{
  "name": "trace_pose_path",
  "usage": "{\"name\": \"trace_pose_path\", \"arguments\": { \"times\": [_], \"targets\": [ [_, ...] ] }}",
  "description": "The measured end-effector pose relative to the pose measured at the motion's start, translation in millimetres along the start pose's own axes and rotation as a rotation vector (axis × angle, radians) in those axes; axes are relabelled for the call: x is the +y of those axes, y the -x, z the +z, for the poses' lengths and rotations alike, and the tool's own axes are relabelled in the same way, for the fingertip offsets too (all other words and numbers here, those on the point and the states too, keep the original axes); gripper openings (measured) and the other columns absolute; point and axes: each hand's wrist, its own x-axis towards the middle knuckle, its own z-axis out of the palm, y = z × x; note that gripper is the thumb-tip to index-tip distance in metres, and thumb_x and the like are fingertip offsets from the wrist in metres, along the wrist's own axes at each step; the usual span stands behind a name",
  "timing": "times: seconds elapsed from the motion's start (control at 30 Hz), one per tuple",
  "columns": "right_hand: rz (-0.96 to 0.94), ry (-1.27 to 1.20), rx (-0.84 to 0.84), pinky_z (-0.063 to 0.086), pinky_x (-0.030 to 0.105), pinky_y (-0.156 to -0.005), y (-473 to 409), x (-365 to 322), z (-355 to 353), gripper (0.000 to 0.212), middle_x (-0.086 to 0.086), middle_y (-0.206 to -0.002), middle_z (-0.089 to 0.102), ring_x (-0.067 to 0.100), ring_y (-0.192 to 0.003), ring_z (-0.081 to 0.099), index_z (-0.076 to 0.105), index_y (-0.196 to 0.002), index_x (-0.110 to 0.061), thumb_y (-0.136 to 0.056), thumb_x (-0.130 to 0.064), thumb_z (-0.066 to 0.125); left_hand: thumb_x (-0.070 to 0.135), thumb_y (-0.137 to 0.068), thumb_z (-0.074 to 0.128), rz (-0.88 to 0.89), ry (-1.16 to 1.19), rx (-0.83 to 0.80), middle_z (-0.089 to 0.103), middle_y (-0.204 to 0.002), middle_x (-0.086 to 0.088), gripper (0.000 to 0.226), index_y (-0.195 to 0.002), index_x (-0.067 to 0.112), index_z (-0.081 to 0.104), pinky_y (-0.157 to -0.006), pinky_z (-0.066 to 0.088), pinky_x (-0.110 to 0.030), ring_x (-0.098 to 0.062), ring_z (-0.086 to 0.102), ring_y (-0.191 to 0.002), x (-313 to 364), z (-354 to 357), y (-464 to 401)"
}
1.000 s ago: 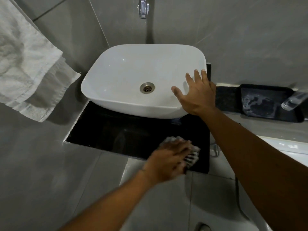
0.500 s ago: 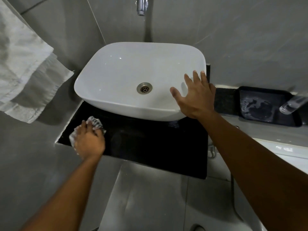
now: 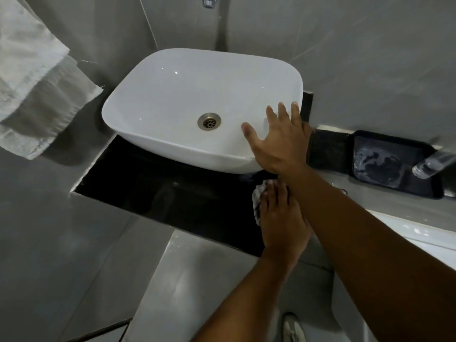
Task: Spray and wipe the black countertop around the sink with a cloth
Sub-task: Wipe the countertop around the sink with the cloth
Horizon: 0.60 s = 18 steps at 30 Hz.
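black countertop (image 3: 153, 188) | left hand (image 3: 281, 218) flat, pressing cloth (image 3: 257, 197) down | right hand (image 3: 276, 141) spread open on sink (image 3: 172, 95) rim

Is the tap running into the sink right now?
Off, it seems: no stream falls from the tap and the sink shows no water around its drain.

The sink (image 3: 187, 90) looks like smooth, glossy white ceramic, with a dull brushed-metal drain (image 3: 209, 121) and a shiny chrome tap (image 3: 209, 1) above. The black countertop (image 3: 158, 191) is polished and reflective, the grey wall tiles (image 3: 370, 58) satin-smooth. The hanging towel (image 3: 32, 77) is rough, nubbly fabric, and the tray (image 3: 429, 191) matt black plastic.
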Motion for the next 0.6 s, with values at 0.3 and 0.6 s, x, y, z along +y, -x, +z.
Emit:
{"name": "trace_pose_path", "arguments": {
  "times": [0.3, 0.6],
  "targets": [
    [-0.311, -0.450, 0.105, 0.021, 0.047, -0.119, 86.5, 83.8, 11.1, 0.075, 0.015, -0.162, 0.016, 0.027, -0.150, 0.015, 0.029, -0.151, -0.005, -0.093, -0.045, 0.053, 0.042, -0.095, 0.050, 0.342, 0.002, 0.002, 0.040, -0.153, 0.000, 0.052, -0.142, 0.022, 0.045, -0.116, 0.028, -0.037, -0.014, 0.027, -0.145, -98.2, -38.7, -7.9],
    [-0.633, -0.295, -0.306, 0.029, 0.035, -0.114, 101.8, 86.7, 43.0, 0.059, -0.002, -0.161, 0.026, 0.012, -0.148, 0.021, 0.038, -0.149, -0.019, -0.097, -0.047, 0.046, 0.031, -0.094, 0.059, -0.157, 0.319, 0.214, 0.041, -0.151, 0.005, 0.038, -0.130, 0.024, 0.051, -0.109, 0.040, -0.036, -0.008, 0.037, -0.137, -77.3, -38.7, 7.0]
  ]
}}
